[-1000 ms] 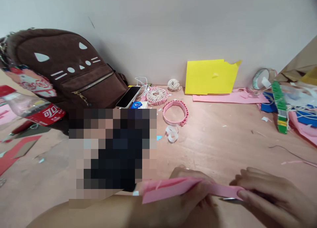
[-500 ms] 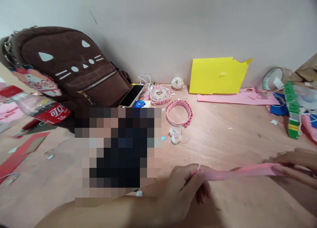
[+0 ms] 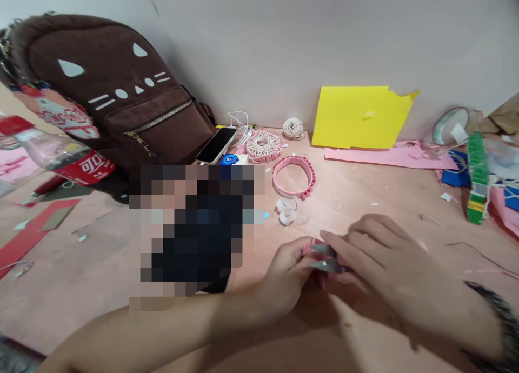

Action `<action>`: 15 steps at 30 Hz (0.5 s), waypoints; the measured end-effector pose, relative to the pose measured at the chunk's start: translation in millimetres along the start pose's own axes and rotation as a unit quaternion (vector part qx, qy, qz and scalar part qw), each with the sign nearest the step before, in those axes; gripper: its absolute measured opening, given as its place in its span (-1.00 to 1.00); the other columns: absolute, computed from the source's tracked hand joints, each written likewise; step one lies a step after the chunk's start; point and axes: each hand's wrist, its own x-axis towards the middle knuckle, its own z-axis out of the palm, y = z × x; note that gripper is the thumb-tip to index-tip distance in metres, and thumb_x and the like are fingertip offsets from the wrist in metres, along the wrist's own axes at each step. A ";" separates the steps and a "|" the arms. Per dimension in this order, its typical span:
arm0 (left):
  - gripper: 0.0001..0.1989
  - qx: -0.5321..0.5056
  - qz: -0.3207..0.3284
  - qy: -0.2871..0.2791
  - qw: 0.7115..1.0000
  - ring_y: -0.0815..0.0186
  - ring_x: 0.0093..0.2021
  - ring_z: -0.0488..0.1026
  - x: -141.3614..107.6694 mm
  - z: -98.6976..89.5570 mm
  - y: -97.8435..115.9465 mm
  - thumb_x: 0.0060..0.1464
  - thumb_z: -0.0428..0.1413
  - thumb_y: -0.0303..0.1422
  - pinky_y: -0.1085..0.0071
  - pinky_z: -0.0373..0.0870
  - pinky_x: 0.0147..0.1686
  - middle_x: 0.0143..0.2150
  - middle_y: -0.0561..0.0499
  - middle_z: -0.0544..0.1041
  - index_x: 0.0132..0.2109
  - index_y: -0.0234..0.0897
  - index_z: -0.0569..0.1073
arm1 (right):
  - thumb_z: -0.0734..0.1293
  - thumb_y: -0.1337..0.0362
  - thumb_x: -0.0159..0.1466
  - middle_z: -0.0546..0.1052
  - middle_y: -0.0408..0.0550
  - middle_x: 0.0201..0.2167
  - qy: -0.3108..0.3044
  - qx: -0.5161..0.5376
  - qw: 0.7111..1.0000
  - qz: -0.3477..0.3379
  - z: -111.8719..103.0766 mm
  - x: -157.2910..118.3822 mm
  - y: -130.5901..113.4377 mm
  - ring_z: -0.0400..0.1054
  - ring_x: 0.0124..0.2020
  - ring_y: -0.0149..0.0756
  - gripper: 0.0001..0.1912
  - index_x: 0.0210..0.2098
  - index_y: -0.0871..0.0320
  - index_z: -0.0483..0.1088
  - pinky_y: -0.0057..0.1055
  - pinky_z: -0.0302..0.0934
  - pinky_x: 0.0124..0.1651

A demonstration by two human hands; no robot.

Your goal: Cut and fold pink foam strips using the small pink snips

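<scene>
My left hand point(image 3: 290, 275), at the lower middle, is closed on a pink strip point(image 3: 308, 247); only a small bit of it shows between the fingers. In my right hand point(image 3: 385, 265) is a pair of scissors point(image 3: 324, 266), its two metal blades parted and pointing left at the strip beside my left fingertips. The fingers of my right hand cover the scissor handles. Just beyond both hands, a pink ring band point(image 3: 279, 188) edged with small red-pink rolls lies on the table, with curled white strips point(image 3: 287, 216) in front of it.
A brown backpack point(image 3: 101, 54) and a cola bottle point(image 3: 89, 165) are at the left. A phone point(image 3: 217, 145), a string-wound pink ring point(image 3: 263, 146) and a ball of cord point(image 3: 293, 128) lie by the wall. Yellow card point(image 3: 357, 116), pink paper point(image 3: 385, 158) and a tape roll point(image 3: 450, 127) are at the back right.
My right hand has come left, from the far end of the stretched pink strip to beside my left hand, and the scissor blades now show. The view has shifted slightly.
</scene>
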 end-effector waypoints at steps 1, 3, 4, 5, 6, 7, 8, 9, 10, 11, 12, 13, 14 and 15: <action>-0.80 0.009 0.000 -0.005 1.000 0.47 -0.55 0.26 -0.7 0.3 1.4 0.09 0.04 -0.38 0.55 0.17 -0.50 -0.57 0.07 0.35 -0.47 -0.37 0.39 | 0.26 0.11 0.31 0.49 0.01 -0.31 -0.008 -0.003 1.000 -0.014 5.0 6.1 0.6 0.35 -0.29 -0.17 -0.55 0.12 0.20 0.29 -0.16 0.31 -0.22; -0.80 0.015 -0.014 -0.001 1.000 0.48 -0.58 0.24 -2.3 0.8 4.4 0.07 0.03 -0.40 0.55 0.15 -0.53 -0.59 0.08 0.33 -0.49 -0.35 0.37 | 0.19 0.16 0.35 0.49 0.06 -0.28 -0.007 -0.004 1.000 -0.022 11.6 10.0 3.1 0.35 -0.31 -0.18 -0.54 0.18 0.24 0.22 -0.23 0.32 -0.29; -0.79 0.017 -0.023 0.006 1.000 0.48 -0.59 0.24 -2.9 0.8 5.6 0.08 0.03 -0.39 0.55 0.14 -0.55 -0.58 0.08 0.33 -0.49 -0.35 0.38 | 0.16 0.17 0.37 0.49 0.08 -0.24 0.005 -0.004 1.000 -0.012 13.1 8.3 4.3 0.36 -0.32 -0.20 -0.55 0.19 0.24 0.20 -0.28 0.32 -0.32; -0.79 0.017 -0.030 0.011 0.999 0.48 -0.59 0.24 -3.4 0.8 6.5 0.10 0.03 -0.36 0.55 0.13 -0.56 -0.56 0.07 0.35 -0.46 -0.35 0.39 | 0.14 0.17 0.38 0.48 0.09 -0.23 0.023 -0.003 1.000 0.005 13.6 4.9 5.0 0.37 -0.32 -0.22 -0.56 0.18 0.24 0.19 -0.33 0.32 -0.34; -0.80 0.015 -0.033 0.014 0.999 0.48 -0.58 0.25 -3.7 0.5 7.1 0.11 0.03 -0.33 0.55 0.13 -0.56 -0.55 0.07 0.37 -0.42 -0.36 0.40 | 0.14 0.18 0.38 0.48 0.09 -0.22 0.040 -0.004 0.999 0.023 13.3 0.6 5.0 0.38 -0.31 -0.23 -0.57 0.17 0.23 0.20 -0.36 0.32 -0.34; -0.80 0.012 -0.034 0.015 0.999 0.48 -0.58 0.26 -3.9 0.2 7.5 0.13 0.04 -0.31 0.56 0.14 -0.56 -0.52 0.06 0.39 -0.37 -0.36 0.42 | 0.14 0.18 0.37 0.47 0.09 -0.22 0.056 -0.005 0.997 0.042 12.5 -3.7 4.6 0.39 -0.29 -0.23 -0.59 0.15 0.23 0.21 -0.37 0.33 -0.32; -0.80 0.011 -0.031 0.017 0.999 0.48 -0.57 0.27 -3.9 -0.1 7.6 0.14 0.03 -0.30 0.56 0.15 -0.56 -0.50 0.05 0.41 -0.33 -0.36 0.43 | 0.16 0.18 0.37 0.47 0.09 -0.23 0.070 -0.004 0.996 0.064 11.4 -7.4 3.6 0.39 -0.28 -0.22 -0.59 0.14 0.24 0.22 -0.37 0.33 -0.31; -0.80 0.010 -0.029 0.023 0.999 0.48 -0.56 0.27 -3.9 -0.5 7.6 0.15 0.03 -0.30 0.56 0.16 -0.55 -0.49 0.05 0.42 -0.30 -0.36 0.43 | 0.17 0.18 0.36 0.47 0.09 -0.24 0.079 0.001 0.993 0.084 10.4 -10.0 2.4 0.39 -0.27 -0.20 -0.59 0.13 0.25 0.23 -0.36 0.34 -0.29; -0.82 0.011 -0.029 0.030 0.999 0.48 -0.56 0.27 -3.8 -0.9 7.4 0.15 0.03 -0.32 0.56 0.16 -0.55 -0.49 0.06 0.42 -0.29 -0.36 0.43 | 0.18 0.17 0.36 0.47 0.09 -0.24 0.084 0.011 0.991 0.100 9.5 -11.4 1.2 0.39 -0.26 -0.20 -0.60 0.11 0.26 0.24 -0.35 0.34 -0.27; -0.83 0.015 -0.033 0.037 0.999 0.48 -0.56 0.27 -3.7 -1.3 7.1 0.15 0.02 -0.34 0.57 0.16 -0.55 -0.51 0.06 0.41 -0.31 -0.36 0.43 | 0.18 0.17 0.36 0.47 0.08 -0.25 0.084 0.028 0.990 0.114 9.0 -11.5 0.2 0.40 -0.26 -0.21 -0.62 0.09 0.25 0.25 -0.34 0.34 -0.26; -0.82 0.018 -0.037 0.045 0.998 0.47 -0.56 0.27 -3.7 -1.7 6.8 0.15 0.02 -0.35 0.57 0.16 -0.54 -0.52 0.07 0.40 -0.34 -0.35 0.42 | 0.19 0.18 0.36 0.48 0.06 -0.25 0.081 0.048 0.988 0.123 8.9 -10.7 -0.3 0.40 -0.26 -0.23 -0.64 0.07 0.23 0.28 -0.35 0.34 -0.25; -0.81 0.020 -0.041 0.047 0.998 0.47 -0.55 0.27 -3.6 -2.2 6.3 0.15 0.01 -0.34 0.56 0.17 -0.52 -0.53 0.08 0.39 -0.37 -0.35 0.42 | 0.20 0.19 0.36 0.48 0.03 -0.26 0.078 0.069 0.986 0.128 9.2 -9.3 -0.4 0.40 -0.27 -0.25 -0.68 0.04 0.21 0.30 -0.37 0.34 -0.26; -0.79 0.020 -0.040 0.043 0.998 0.46 -0.53 0.28 -3.5 -2.7 5.8 0.16 0.00 -0.33 0.55 0.19 -0.50 -0.52 0.07 0.39 -0.38 -0.35 0.42 | 0.21 0.20 0.35 0.48 0.01 -0.26 0.075 0.090 0.984 0.132 9.8 -7.7 0.1 0.39 -0.28 -0.28 -0.71 0.01 0.18 0.33 -0.39 0.34 -0.26; -0.76 0.020 -0.034 0.035 0.999 0.45 -0.51 0.29 -3.4 -3.3 5.3 0.17 -0.01 -0.31 0.54 0.21 -0.48 -0.50 0.06 0.39 -0.38 -0.35 0.42 | 0.22 0.20 0.35 0.47 0.00 -0.26 0.072 0.108 0.982 0.137 10.5 -6.3 1.1 0.39 -0.27 -0.29 -0.73 -0.01 0.16 0.35 -0.40 0.34 -0.26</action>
